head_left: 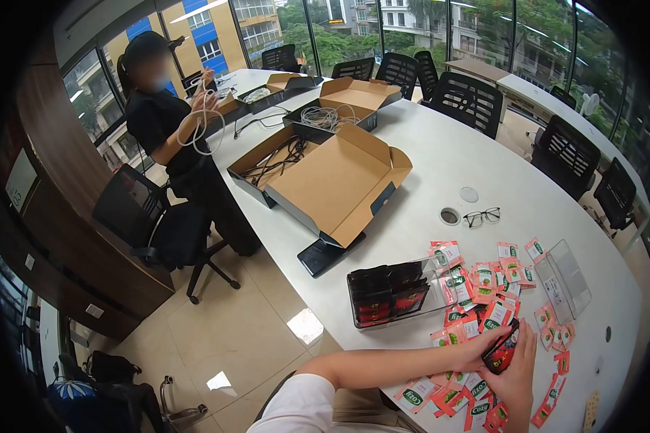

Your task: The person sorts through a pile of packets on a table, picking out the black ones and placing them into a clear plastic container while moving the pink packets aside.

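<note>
My left hand and my right hand close together around a small stack of black-and-red sachets, one palm on each side. Beneath and around them lie many loose pink-and-white sachets marked "Cozy". Just beyond my left forearm, a clear plastic box holds upright rows of black-and-red sachets. To the right of my hands rests a clear plastic lid.
Open cardboard boxes with cables stand farther up the white table, near a dark phone. Eyeglasses lie by a cable hole. A person across the left edge handles a white cable. Office chairs surround the table.
</note>
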The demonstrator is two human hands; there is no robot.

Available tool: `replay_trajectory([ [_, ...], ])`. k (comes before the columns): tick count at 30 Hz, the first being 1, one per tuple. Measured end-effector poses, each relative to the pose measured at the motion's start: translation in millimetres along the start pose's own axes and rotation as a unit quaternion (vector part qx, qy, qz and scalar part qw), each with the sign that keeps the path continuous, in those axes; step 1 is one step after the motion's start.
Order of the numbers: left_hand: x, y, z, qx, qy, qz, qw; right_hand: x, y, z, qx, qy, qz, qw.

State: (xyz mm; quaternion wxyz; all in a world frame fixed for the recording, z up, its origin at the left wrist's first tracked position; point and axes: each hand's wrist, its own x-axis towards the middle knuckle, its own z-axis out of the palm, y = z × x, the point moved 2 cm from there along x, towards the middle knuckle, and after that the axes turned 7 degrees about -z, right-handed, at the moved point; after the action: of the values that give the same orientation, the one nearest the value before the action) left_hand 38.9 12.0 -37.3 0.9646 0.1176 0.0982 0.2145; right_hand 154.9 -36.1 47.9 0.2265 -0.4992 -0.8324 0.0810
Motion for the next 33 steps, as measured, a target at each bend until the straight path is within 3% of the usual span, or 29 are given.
replay_trajectory([
  [3,5,1,-2,0.004,-0.051,0.009,0.999,2,-4,-3,0.036,0.010,0.025,0.999],
  [7,0,4,2,0.042,-0.043,-0.001,0.998,4,-8,-4,0.041,0.043,0.028,0.998],
  [15,-2,7,4,0.051,-0.023,0.035,0.998,7,-8,0,-0.029,0.060,-0.037,0.997],
  [21,-8,11,11,0.034,-0.029,-0.004,0.999,7,-10,-1,-0.056,0.069,-0.065,0.994],
  [24,-21,13,26,0.137,0.026,0.043,0.989,7,-10,-4,-0.074,0.073,-0.076,0.992],
  [27,-11,12,16,0.336,0.062,0.138,0.930,7,-8,-7,-0.086,0.086,-0.085,0.989],
  [30,-11,19,18,0.484,0.105,0.171,0.852,6,-6,-11,-0.129,0.104,-0.090,0.982],
  [33,-8,18,15,0.508,0.104,0.222,0.826,6,-1,-12,-0.147,0.112,-0.097,0.978],
])
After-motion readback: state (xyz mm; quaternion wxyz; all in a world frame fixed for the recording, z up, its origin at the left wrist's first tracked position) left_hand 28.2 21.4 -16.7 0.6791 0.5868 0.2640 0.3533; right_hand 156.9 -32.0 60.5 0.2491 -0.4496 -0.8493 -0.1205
